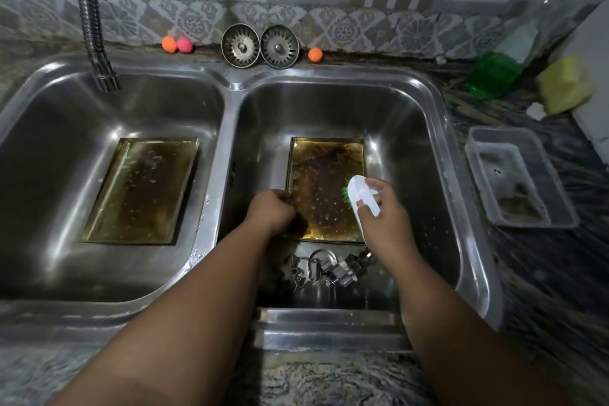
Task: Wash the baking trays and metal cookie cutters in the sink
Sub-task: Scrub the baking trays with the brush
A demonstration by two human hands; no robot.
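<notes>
Grime coats the baking tray (324,175) lying flat in the right basin of the sink (224,142). The left hand (272,209) grips that tray's left edge with curled fingers; the right hand (380,208) clasps a white scrub brush (362,196), green bristles down on the tray. Metal cookie cutters (326,269) sit heaped by the same basin's near wall. A second baking tray (141,189) lies in the sink's left basin. Two strainers (240,45) lean just behind the sink.
</notes>
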